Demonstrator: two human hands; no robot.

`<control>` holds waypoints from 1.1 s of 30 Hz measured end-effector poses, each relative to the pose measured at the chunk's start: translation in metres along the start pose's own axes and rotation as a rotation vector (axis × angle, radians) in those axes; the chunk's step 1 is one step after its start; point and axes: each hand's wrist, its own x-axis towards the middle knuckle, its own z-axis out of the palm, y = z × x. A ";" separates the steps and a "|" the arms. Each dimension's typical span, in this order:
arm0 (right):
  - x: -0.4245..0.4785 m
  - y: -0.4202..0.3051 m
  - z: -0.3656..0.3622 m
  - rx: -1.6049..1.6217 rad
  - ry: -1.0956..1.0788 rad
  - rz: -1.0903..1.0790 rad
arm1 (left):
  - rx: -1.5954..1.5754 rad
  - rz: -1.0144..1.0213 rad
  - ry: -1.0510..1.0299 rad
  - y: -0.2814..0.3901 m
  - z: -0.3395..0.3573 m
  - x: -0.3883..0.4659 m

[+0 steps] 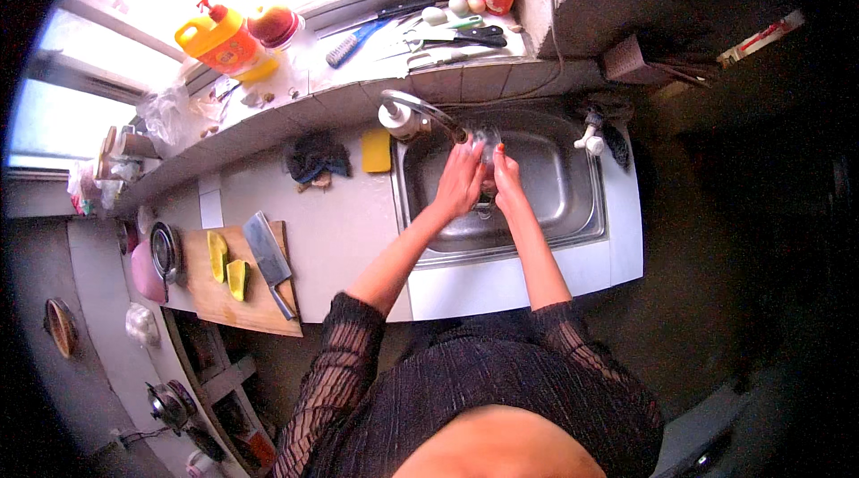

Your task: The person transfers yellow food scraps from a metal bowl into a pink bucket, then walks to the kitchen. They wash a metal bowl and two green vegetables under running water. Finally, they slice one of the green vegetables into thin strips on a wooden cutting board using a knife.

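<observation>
Both hands reach into a stainless steel sink [553, 172], close together under the curved spout of a faucet [426, 104]. My left hand [461, 177] has its fingers extended toward the spout's mouth, with its back turned up. Beside it, my right hand [507, 177] has its thumb raised along the inner side. Something clear and shiny [488, 137] shows between the fingertips; whether it is running water, a transparent object or both cannot be made out. The palms are hidden. Below the hands, the sink's drain is partly visible.
A cleaver [267, 250] and two yellow-green vegetable pieces [237, 279] lie on a wooden cutting board [201, 307] at left. A yellow sponge [376, 150] and dark cloth [319, 157] are nearer the sink. Knives [480, 37], eggs [458, 6] and a pump bottle [218, 41] line the windowsill. A white-handled tap [590, 142] stands right.
</observation>
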 end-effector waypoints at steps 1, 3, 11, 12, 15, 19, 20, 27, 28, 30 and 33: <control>-0.009 -0.009 -0.001 -0.053 0.034 -0.006 | -0.052 -0.074 -0.010 -0.010 0.005 0.017; -0.020 -0.020 0.007 0.033 0.008 0.051 | -0.204 -0.298 0.046 -0.060 0.017 0.041; -0.036 -0.026 -0.019 -0.199 0.136 -0.219 | -1.386 -1.465 -0.259 -0.036 0.000 -0.021; -0.033 -0.017 -0.014 -0.367 0.149 -0.329 | -1.485 -1.630 -0.212 -0.030 -0.003 -0.026; -0.069 -0.015 0.013 -1.072 0.061 -0.681 | -1.430 -1.148 -0.222 0.002 -0.028 -0.022; -0.089 0.008 0.007 -1.152 -0.295 -0.870 | -0.997 -1.211 0.047 0.002 -0.021 -0.031; -0.091 0.006 0.003 -1.085 -0.407 -0.903 | -0.981 -1.156 0.067 0.000 -0.030 -0.037; -0.082 -0.023 -0.089 -0.841 -0.159 -0.453 | -1.310 -1.365 0.056 -0.044 -0.066 -0.080; -0.079 -0.020 -0.091 -0.436 -0.198 -0.134 | -1.318 -1.352 0.065 -0.037 -0.069 -0.078; -0.072 -0.009 -0.091 -0.095 -0.250 0.198 | -1.376 -1.358 0.028 -0.038 -0.065 -0.080; -0.062 0.003 -0.064 -0.175 -0.213 0.176 | -1.305 -1.399 0.007 -0.028 -0.064 -0.064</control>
